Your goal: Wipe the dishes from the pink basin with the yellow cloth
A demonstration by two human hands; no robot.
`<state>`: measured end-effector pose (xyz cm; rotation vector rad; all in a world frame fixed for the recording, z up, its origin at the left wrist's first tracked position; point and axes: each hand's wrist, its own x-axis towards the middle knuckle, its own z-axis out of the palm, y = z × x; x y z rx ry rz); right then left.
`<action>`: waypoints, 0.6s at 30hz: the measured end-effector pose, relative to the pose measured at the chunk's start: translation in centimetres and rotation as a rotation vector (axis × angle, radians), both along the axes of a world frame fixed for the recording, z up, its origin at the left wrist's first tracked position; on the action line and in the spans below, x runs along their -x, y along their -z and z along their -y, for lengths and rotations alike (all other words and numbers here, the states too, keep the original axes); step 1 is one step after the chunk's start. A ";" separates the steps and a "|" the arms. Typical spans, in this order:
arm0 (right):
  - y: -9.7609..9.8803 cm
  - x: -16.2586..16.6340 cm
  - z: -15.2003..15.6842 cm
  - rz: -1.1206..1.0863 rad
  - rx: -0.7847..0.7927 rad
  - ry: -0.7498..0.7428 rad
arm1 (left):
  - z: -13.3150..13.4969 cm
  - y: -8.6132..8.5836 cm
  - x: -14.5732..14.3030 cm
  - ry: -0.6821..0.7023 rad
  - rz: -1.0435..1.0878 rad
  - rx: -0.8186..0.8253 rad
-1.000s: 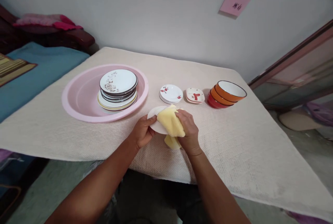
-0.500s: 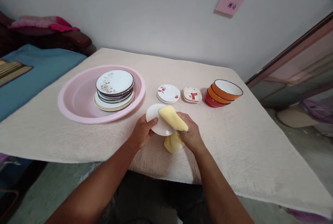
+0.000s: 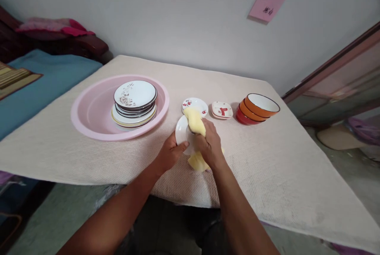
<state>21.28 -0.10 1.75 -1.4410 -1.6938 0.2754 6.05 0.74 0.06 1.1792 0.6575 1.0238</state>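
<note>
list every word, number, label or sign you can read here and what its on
"45": upper line of the pink note on the wall, handwritten; the mark after it is unclear.
Lower line, same note: handwritten characters, too blurred to read.
No other readable text, including on the held plate or yellow cloth.

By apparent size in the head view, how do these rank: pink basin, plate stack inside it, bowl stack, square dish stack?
1. Pink basin
2. Plate stack
3. Bowl stack
4. Square dish stack
</note>
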 end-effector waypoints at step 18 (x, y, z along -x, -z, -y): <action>-1.8 1.5 0.0 0.046 -0.088 0.030 | -0.1 -0.5 0.9 0.122 -0.159 -0.184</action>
